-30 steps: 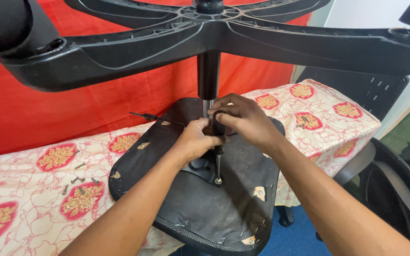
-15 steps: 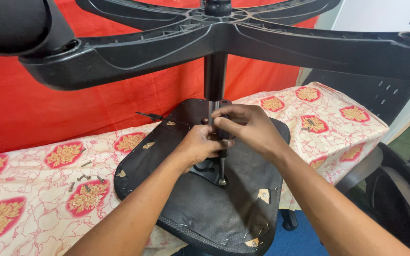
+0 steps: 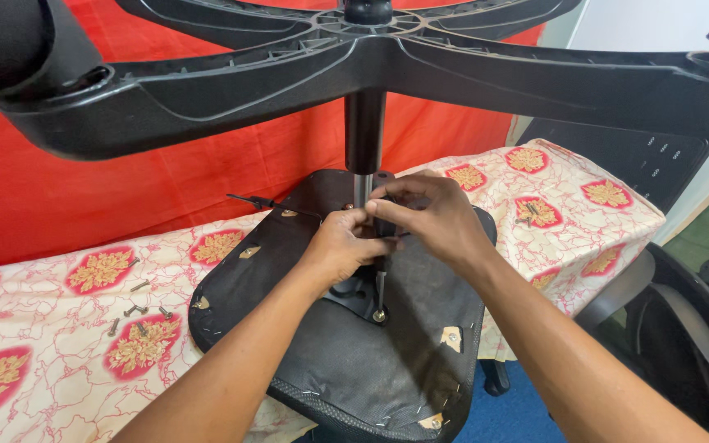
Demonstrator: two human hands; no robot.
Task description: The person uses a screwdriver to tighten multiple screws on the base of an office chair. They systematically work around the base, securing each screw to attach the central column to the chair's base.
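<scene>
A red cloth backdrop (image 3: 34,197) fills the rear wall, and in front of it a table is covered by a cream tablecloth (image 3: 43,344) printed with red and gold medallions; no package, label or sign can be made out anywhere in view. Across the top of the view spreads the black five-armed chair base (image 3: 469,74), turned upward, with its gas-lift column (image 3: 364,135) running straight down from the hub. The column meets the upturned seat (image 3: 371,369), a black fabric-backed pad lying underside up on the table, its near edge overhanging the table's front. A black chair backrest (image 3: 617,164) leans at the right behind the table, and another dark chair (image 3: 683,328) stands lower right. At the foot of the column, on the seat's mounting plate (image 3: 354,291), both hands meet. The left hand (image 3: 340,246) is curled, fingers closed around a small part just beside the column; what it is cannot be told. The right hand (image 3: 432,217) reaches over from the right, its fingertips (image 3: 383,205) pinched on the same spot, touching the left hand's fingers. A thin black lever (image 3: 252,200) juts out to the left of the plate. Loose screws (image 3: 137,310) lie scattered on the tablecloth left of the seat, well apart from the hands.
</scene>
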